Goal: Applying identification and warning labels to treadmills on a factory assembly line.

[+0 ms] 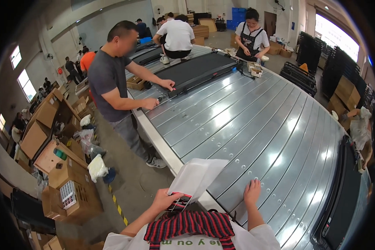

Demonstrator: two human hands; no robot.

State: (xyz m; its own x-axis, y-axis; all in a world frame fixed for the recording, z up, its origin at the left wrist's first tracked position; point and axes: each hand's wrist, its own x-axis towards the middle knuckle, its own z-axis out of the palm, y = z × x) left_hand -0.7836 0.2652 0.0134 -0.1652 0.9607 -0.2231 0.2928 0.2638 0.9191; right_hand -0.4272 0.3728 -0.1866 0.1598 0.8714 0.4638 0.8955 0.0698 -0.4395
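Note:
Close to my body, my left hand (166, 200) is closed on a white paper sheet (200, 173), thumb on top. Beneath the thumb, the sheet carries or lies against a small piece with red and black markings (181, 201); I cannot make out its kind. My right hand (252, 192) lies on the ribbed silver metal table (254, 141), fingers stretched out and holding nothing. A row of small round rivets runs past its fingertips.
Across the table, a co-worker in grey (112, 79) works at the end of a long black panel (196, 75). Others stand or crouch farther back. Cardboard boxes (77, 196) fill the left floor. A black panel (341, 196) lies along the right edge.

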